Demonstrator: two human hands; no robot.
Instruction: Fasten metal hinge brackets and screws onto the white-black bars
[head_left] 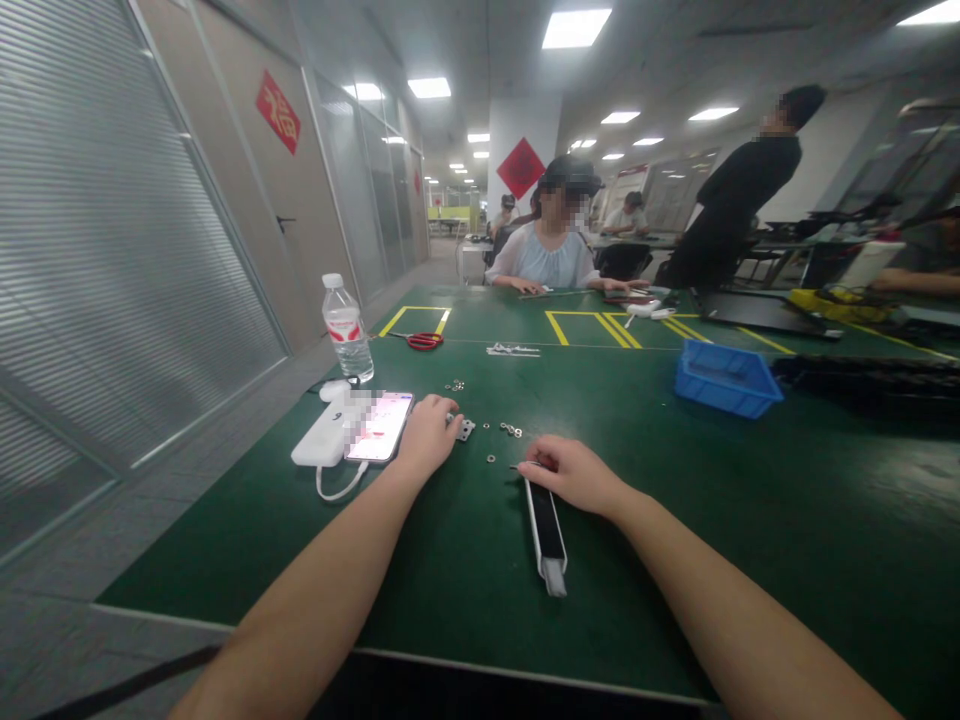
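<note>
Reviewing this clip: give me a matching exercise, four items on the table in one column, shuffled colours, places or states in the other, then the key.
Column 1
1. bottle
2. phone
3. long narrow object
4. bin

Column 2
A. black and white, reaching from the right hand toward the camera
B. blue, over to the right of both hands
C. standing upright, clear with a white cap
D. screen lit, lying beside the left hand

Pairs: 1-C, 2-D, 3-A, 4-B
</note>
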